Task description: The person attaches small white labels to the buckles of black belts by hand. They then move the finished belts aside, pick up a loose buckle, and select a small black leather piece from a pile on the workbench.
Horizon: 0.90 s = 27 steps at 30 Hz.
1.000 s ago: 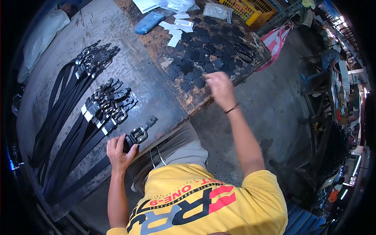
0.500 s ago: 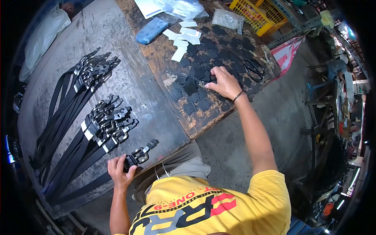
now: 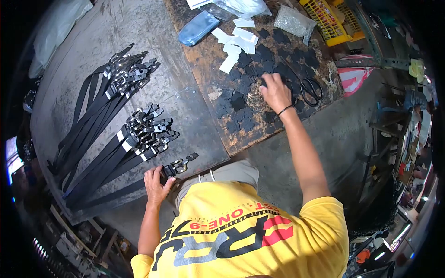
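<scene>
My left hand (image 3: 158, 184) is at the near edge of the grey table, its fingers and thumb closed round a black strap (image 3: 127, 190) just behind its metal buckle (image 3: 178, 166). The buckle end points right, away from the hand. My right hand (image 3: 277, 95), with a dark band at the wrist, reaches over the brown wooden board among flat black cut-out pieces (image 3: 238, 101). Its fingers are curled towards the thumb; whatever lies between the fingertips is too dark to make out. Black-handled scissors (image 3: 311, 91) rest just right of this hand.
Two bundles of black straps with buckles (image 3: 148, 129) lie on the grey table (image 3: 197, 109). White paper slips (image 3: 241, 39), a blue pouch (image 3: 198, 28) and a clear bag (image 3: 295, 23) are on the board's far part. A yellow crate (image 3: 327, 23) stands beyond.
The whole view has shifted, so the table appears further right. My right hand has drawn its fingers closer together over the black pieces. My left hand stays at the strap.
</scene>
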{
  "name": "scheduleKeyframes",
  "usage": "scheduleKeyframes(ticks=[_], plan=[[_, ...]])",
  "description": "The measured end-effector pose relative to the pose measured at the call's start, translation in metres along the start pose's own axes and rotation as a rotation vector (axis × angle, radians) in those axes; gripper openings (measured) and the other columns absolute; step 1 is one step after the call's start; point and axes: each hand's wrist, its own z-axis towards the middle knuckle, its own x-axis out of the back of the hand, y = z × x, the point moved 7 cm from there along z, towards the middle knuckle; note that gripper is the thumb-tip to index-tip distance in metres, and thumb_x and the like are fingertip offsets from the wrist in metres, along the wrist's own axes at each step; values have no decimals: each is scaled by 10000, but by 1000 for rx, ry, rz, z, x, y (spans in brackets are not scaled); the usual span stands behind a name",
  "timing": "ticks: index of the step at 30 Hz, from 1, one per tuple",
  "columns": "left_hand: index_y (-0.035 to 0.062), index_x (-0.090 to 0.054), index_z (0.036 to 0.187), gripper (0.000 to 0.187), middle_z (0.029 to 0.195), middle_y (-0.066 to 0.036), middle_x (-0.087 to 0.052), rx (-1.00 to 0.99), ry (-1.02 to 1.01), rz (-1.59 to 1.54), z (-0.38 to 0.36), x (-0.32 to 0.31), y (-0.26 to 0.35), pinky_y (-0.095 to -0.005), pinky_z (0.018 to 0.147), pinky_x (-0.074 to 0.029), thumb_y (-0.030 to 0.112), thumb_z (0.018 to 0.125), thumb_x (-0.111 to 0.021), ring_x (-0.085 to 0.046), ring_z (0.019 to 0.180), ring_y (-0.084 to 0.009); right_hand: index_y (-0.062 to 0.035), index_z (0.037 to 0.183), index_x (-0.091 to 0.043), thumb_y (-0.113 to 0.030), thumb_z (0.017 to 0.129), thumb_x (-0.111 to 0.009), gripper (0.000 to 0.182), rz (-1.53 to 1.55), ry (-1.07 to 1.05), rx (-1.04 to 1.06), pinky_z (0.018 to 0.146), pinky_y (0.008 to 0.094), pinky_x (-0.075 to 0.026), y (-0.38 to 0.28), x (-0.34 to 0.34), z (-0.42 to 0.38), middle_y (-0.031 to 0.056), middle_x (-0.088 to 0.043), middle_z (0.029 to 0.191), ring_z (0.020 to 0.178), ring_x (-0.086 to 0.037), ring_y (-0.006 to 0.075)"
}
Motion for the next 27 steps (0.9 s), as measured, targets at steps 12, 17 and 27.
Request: scheduleKeyframes(ticks=[12,17,27], plan=[[34,-507,1277,493,1295,-208,-490,395,411,0,-33,0,0,-442,1023,-364,137,817,-650,-457,1218,-375,-93,961,-611,-191,764,-715,243,119,-7,214,778,470,-483,-48,-30,62,146,-572,990,952,-561,371],[25,-572,1186,362,1228,-192,-512,639,658,-51,-67,22,-23,-410,995,-389,126,844,-637,-492,1157,-339,-43,905,-563,-145,751,-726,247,222,-96,418,764,409,-458,-50,-44,72,129,-559,914,893,-556,330],[13,-653,1007,182,997,-132,-617,633,732,-172,-112,13,-46,-340,827,-485,105,851,-637,-606,927,-268,-47,1005,-629,-156,894,-603,158,828,-668,82,598,234,-501,-185,-69,-56,7,-619,794,673,-596,82]])
